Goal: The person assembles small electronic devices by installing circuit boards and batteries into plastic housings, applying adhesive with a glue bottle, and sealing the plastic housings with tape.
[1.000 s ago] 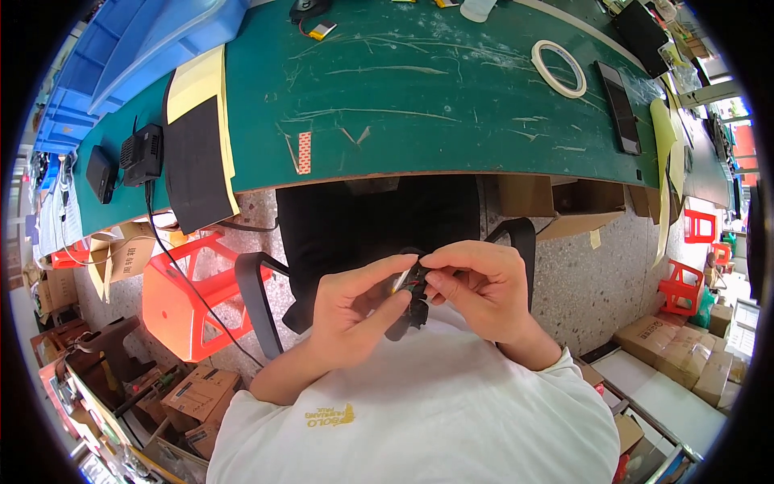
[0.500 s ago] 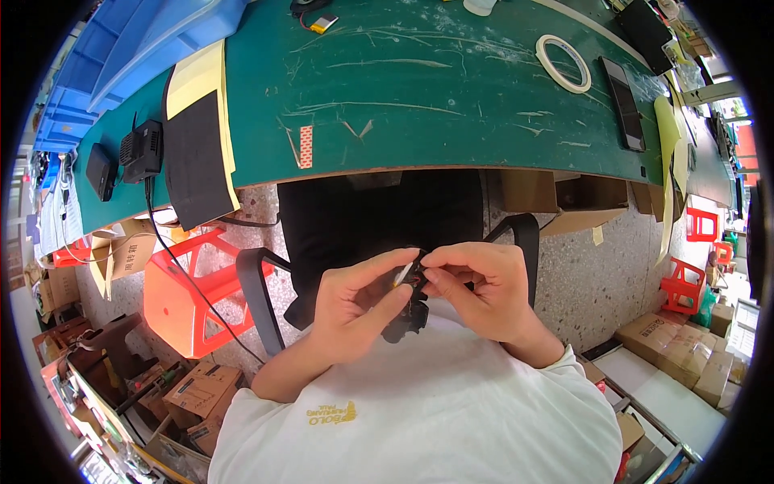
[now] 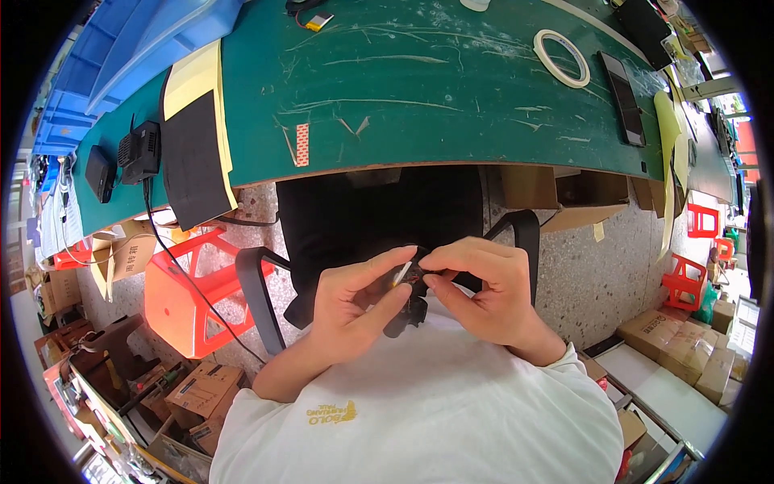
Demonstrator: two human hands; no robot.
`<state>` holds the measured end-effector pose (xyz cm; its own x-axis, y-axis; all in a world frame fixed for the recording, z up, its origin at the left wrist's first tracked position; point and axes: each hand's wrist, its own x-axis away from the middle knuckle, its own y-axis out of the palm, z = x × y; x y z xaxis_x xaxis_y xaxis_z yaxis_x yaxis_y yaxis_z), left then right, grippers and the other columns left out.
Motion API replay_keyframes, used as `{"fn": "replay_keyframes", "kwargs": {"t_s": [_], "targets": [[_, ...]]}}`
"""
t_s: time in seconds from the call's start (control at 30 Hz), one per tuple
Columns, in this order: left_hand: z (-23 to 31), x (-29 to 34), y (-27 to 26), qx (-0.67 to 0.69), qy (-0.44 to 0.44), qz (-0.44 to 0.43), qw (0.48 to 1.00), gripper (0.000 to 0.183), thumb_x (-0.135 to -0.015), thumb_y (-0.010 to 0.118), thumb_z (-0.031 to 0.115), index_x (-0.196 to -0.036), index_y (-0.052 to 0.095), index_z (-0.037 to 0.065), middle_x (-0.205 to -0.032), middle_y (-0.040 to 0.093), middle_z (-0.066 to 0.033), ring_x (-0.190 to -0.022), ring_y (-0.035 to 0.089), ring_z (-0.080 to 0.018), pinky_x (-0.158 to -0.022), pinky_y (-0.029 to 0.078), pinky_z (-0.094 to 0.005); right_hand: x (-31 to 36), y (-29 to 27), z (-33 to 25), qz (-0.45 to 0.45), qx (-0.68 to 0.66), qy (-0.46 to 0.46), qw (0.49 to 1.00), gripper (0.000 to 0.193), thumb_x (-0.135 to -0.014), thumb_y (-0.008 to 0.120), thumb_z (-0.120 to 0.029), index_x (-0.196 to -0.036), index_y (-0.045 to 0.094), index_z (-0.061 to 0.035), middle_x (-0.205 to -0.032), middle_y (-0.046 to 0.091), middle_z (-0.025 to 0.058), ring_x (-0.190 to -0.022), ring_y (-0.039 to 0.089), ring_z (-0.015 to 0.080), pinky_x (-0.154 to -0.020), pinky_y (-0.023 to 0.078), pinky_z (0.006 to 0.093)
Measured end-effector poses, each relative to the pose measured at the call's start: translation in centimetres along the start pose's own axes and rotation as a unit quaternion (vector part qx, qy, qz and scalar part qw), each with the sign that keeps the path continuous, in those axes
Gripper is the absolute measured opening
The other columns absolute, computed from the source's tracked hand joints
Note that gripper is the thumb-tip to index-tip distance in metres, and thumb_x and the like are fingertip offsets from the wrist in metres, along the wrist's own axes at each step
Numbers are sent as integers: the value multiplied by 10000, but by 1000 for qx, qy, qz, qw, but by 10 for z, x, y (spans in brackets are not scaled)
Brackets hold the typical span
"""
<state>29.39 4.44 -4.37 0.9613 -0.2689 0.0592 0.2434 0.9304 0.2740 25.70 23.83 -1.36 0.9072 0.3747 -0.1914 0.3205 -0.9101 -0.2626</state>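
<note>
Black device (image 3: pixel 413 311) with silver piece (image 3: pixel 402 273) | between hands, before white shirt (image 3: pixel 435 395) | left hand (image 3: pixel 347 310) pinches silver piece; right hand (image 3: pixel 489 292) pinches device's upper edge | seemingly light, stiff, fragile; best held by rim

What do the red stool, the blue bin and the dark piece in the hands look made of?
Red stool: probably moulded plastic, smooth, mildly glossy; cut-outs run through its one-colour body. Blue bin: likely plastic, with moulded ribs and a soft sheen. Dark piece: possibly plastic, by its notched black outline; finish too small to tell.
</note>
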Motion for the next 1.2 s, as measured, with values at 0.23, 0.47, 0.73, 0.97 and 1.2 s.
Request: {"fn": "replay_keyframes", "kwargs": {"t_s": [0.23,0.47,0.73,0.97,1.2], "targets": [[1,0,1,-25,14,9,1000,438,-870,584,-104,-1300,559,-26,-976,669,-61,-836,591,-57,-719,495,-202,-2,1,7,58,140,-76,986,248,-665,733,96,-885,701,-14,-784,681,94,-706,655,236,-585,528,307],[0,0,2,-39,46,21,998,452,-857,588,-121,-1298,563,-24,-993,665,-75,-843,602,-69,-740,505,-210,1,-1,5,55,136,-89,985,237,-656,749,79,-862,704,-27,-786,681,95,-670,650,226,-545,508,291],[2,-2,2,-26,37,3,999,459,-850,587,-129,-1297,563,-28,-973,666,-77,-845,609,-72,-745,512,-215,-2,6,11,82,97,-82,988,190,-723,727,107,-877,697,1,-784,673,106,-664,634,190,-540,494,249],[2,-3,2,-28,22,7,999,449,-860,588,-118,-1298,563,-25,-978,666,-71,-833,607,-63,-717,501,-208,0,13,15,106,32,-3,994,197,-730,727,95,-888,702,-19,-817,668,74,-706,613,151,-511,465,250],[-2,-3,2,18,9,30,999,426,-870,596,-101,-1291,560,-44,-1017,669,-85,-849,606,-68,-713,495,-204,4,28,32,143,-180,116,966,130,-809,699,59,-929,693,10,-1231,533,118,-857,592,92,-660,495,217]]}}
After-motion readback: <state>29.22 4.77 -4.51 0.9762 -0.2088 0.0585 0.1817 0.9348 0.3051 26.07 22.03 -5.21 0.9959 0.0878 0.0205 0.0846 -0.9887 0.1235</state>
